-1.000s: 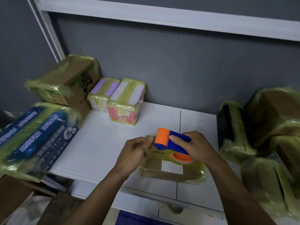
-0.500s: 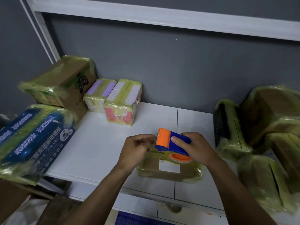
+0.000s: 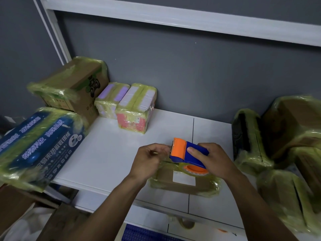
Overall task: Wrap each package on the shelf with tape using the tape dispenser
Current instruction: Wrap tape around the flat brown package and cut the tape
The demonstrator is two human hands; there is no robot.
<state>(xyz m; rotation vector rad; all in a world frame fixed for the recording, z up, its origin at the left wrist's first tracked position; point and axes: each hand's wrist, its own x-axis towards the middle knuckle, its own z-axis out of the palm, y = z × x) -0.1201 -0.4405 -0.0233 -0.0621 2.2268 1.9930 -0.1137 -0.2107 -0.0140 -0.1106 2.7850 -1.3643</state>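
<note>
The tape dispenser [image 3: 188, 154] sits over the flat package [image 3: 184, 182] near the front of the shelf [image 3: 112, 153], gripped by the right hand [image 3: 214, 161]. Its long axis runs from the roll up-left to the orange cutter, which points at the left hand [image 3: 149, 160]. That hand's fingers are curled at the cutter; I cannot tell whether they hold tape. This looks like the start of a strip, so the next move is to pull tape out and press it down.

The white shelf [image 3: 111, 153] carries a flat brown package [image 3: 184, 185] near its front edge. At the back edge stand a pink-sided package [image 3: 137, 110] and a purple-striped package [image 3: 111, 100], with a brown carton [image 3: 73, 84] in the back left corner. Dark wrapped packages [image 3: 250, 140] stand at the right edge.
</note>
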